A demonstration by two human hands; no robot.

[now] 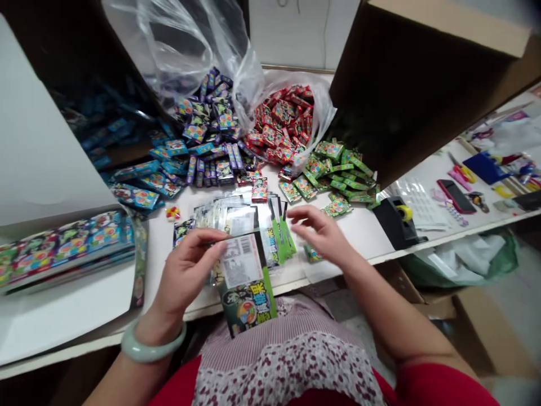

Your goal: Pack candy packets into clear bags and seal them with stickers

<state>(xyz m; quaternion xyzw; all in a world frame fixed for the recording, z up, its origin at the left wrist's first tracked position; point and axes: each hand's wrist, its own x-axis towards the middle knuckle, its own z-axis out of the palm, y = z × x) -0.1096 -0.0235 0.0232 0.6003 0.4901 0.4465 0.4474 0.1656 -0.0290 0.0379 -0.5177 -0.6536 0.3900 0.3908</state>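
My left hand (188, 273) pinches the top edge of a printed plastic pouch (247, 299), which hangs over the table's front edge with its barcode panel at the top. Beyond it, more flat pouches (273, 231) lie fanned out in a stack. My right hand (319, 231) is just right of that stack, fingers bent and apart, with nothing visible in them. Close by lie small green boxes (338, 186), one of them partly behind this hand. A single red box (259, 189) rests at the back of the stack.
Purple boxes (222, 118) and a clear bag of red boxes (287, 115) fill the back. Blue boxes (139, 192) spill from a carton at left. An open display box (67, 304) holds filled packs. A tape dispenser (397, 223) and a phone (456, 196) sit at right.
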